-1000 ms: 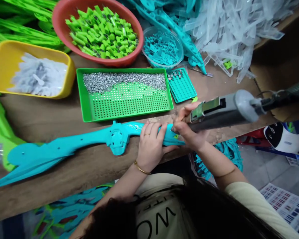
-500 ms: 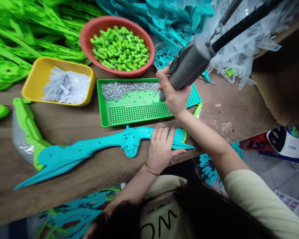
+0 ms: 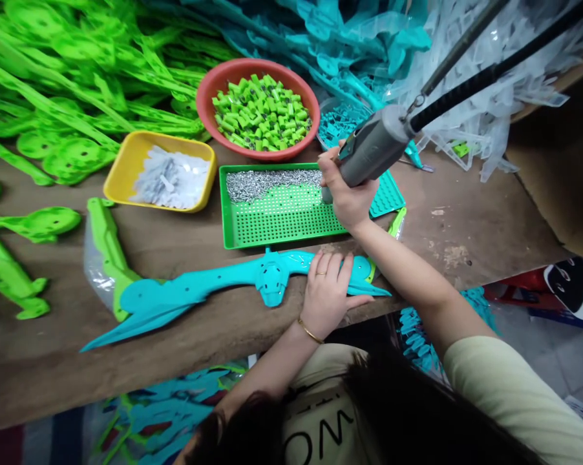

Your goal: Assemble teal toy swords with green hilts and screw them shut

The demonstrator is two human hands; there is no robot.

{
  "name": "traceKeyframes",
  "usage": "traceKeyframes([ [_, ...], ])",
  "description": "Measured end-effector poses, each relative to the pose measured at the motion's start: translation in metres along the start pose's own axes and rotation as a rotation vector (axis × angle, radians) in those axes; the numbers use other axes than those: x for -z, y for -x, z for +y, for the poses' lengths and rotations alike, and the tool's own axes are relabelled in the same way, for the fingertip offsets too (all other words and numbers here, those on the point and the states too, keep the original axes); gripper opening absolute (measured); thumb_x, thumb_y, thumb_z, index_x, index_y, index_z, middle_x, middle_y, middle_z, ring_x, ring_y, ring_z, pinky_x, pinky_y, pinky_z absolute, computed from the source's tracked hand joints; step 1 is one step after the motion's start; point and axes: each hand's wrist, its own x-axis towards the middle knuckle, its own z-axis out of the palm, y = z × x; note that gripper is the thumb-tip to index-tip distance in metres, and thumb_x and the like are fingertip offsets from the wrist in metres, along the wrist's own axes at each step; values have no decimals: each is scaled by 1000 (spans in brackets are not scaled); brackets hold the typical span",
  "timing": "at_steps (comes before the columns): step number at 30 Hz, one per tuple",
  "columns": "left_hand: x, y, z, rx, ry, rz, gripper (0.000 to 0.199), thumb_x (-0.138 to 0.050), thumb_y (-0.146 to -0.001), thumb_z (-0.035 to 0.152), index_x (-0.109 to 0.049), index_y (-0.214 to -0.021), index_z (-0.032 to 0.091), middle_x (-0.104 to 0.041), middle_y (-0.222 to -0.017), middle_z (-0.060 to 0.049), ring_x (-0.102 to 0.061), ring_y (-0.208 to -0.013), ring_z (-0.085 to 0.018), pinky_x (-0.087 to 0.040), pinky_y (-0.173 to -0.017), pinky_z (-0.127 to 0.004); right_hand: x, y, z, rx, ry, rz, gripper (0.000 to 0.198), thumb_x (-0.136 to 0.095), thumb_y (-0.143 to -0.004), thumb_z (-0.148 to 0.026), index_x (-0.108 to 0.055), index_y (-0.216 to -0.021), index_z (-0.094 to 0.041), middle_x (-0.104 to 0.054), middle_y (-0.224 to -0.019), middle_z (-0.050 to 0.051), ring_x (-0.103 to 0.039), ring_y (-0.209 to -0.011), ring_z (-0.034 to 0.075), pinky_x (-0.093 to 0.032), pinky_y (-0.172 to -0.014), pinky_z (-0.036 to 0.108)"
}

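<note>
My right hand [image 3: 353, 201] is wrapped around a grey electric screwdriver [image 3: 376, 145] that hangs from a cord. Its nose points down over a green perforated tray [image 3: 282, 223] with small silver screws [image 3: 267, 184] heaped along the far side; the bit is too small to make out. Under the flat fingers of my left hand [image 3: 326, 290] lies the right part of a blue plastic bow-shaped piece [image 3: 223, 276]. The thumb is spread out beside that piece. A bright green curved arm [image 3: 108, 242] with clear plastic on it shows at the piece's left end.
Behind the tray stand a red bowl [image 3: 204, 100] of green cylinders and a yellow tub [image 3: 114, 181] of whitish strips. Piles of green parts [image 3: 68, 97], blue parts [image 3: 330, 32] and clear parts [image 3: 495, 110] line the back. A cardboard box [image 3: 543, 168] stands at the right.
The whole view has shifted, so the table's things appear farther right. Both hands keep their places, the right still around the screwdriver over the tray and the left on the blue piece.
</note>
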Motion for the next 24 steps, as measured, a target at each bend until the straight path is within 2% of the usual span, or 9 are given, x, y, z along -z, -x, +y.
traceKeyframes([
  [3, -2, 1, -1, -6, 7, 8, 82, -59, -73, 71, -59, -122, 6, -61, -111, -17, -54, -110, -31, -31, -111, -49, 1, 2, 0, 12, 1, 30, 27, -70, -76, -45, -58, -85, -22, -65, -84, 2, -65, -79, 16, -59, -86, 36],
  [8, -2, 1, -3, -18, -2, 15, 82, -62, -71, 70, -58, -122, 6, -61, -111, -17, -54, -110, -31, -31, -111, -50, 3, 0, -1, 69, -47, 13, 38, -69, -71, -51, -57, -87, -19, -66, -85, 5, -65, -75, 16, -58, -79, 34],
  [12, -1, -1, -2, -16, 9, 10, 88, -63, -67, 72, -58, -123, 4, -61, -110, -18, -54, -111, -31, -32, -111, -51, 4, -3, -2, 59, -44, 17, 38, -67, -72, -52, -56, -86, -19, -67, -85, 6, -65, -75, 15, -57, -78, 33],
  [18, -1, -1, -2, -17, 8, 10, 86, -65, -67, 70, -58, -123, 5, -61, -110, -18, -54, -111, -32, -33, -110, -52, 1, -6, 3, 87, -53, 8, 41, -69, -70, -52, -58, -87, -16, -67, -86, 6, -64, -75, 14, -57, -77, 33],
  [21, -1, -1, -5, -33, -7, -14, 87, -67, -66, 70, -56, -124, 6, -60, -113, -19, -53, -112, -33, -35, -107, -54, 7, -5, -12, 97, -77, -5, 41, -67, -72, -54, -58, -89, -18, -66, -86, 4, -60, -65, 11, -57, -66, 29],
  [24, 0, -2, -7, -61, -23, -53, 89, -69, -65, 69, -54, -126, 6, -59, -116, -20, -50, -114, -35, -35, -106, -54, 30, 10, -42, 139, -109, -26, 37, -65, -76, -54, -59, -87, -20, -63, -83, 1, -56, -58, 8, -55, -59, 26],
])
